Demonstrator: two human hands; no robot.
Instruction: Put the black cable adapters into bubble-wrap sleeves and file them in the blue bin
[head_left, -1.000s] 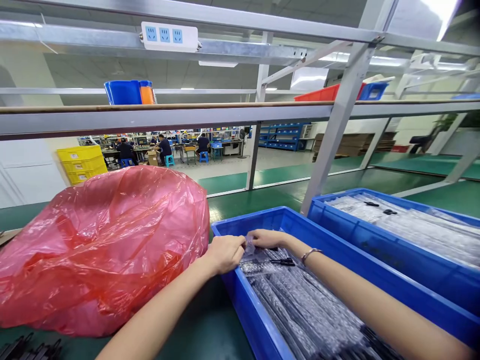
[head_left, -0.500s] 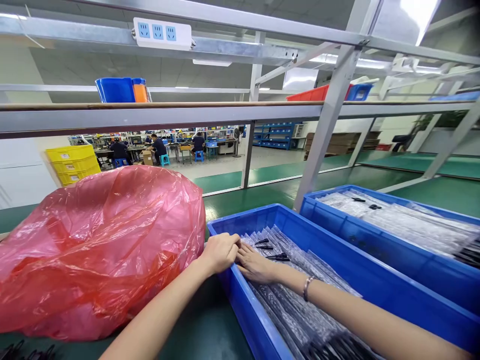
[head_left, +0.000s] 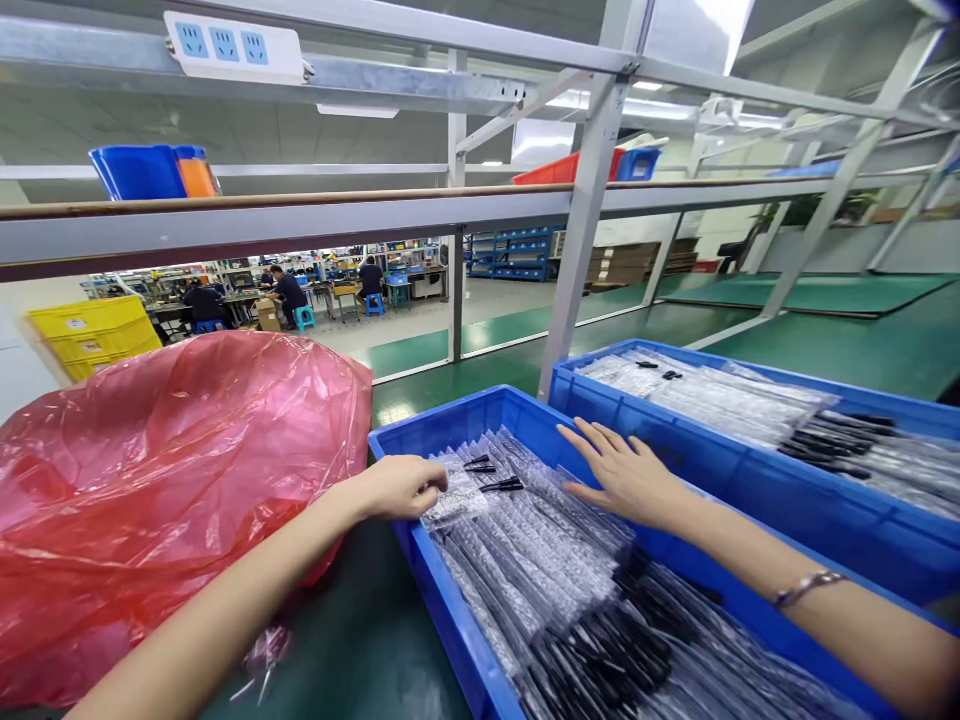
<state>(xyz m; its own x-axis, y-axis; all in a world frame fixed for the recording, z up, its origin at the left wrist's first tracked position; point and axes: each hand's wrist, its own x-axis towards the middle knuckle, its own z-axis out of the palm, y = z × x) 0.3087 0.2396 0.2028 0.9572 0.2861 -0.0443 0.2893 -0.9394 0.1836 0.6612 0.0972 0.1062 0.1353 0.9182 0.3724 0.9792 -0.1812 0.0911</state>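
My left hand (head_left: 405,486) is at the left rim of the nearer blue bin (head_left: 457,610), its fingers curled in over the near end of the packages. What those fingers hold, if anything, is hidden. Above the right part of this bin is my right hand (head_left: 630,478), fingers spread, with nothing in it. Inside the bin lie rows of long, clear plastic-wrapped packages (head_left: 540,550) with black ends, which look like cables. A few short black tips (head_left: 501,485) poke out near my left hand.
A large pink-red plastic bag (head_left: 187,480) bulges on the green tabletop (head_left: 360,640) at left. Behind the nearer bin stands a second blue bin (head_left: 720,460) of similar packages. Metal rack posts (head_left: 589,200) and a shelf cross ahead; people sit at far benches.
My right hand has lifted off the packages at the left end and moved right, fingers spreading. My left hand stays at the rim, now separated from it. The view has turned right.
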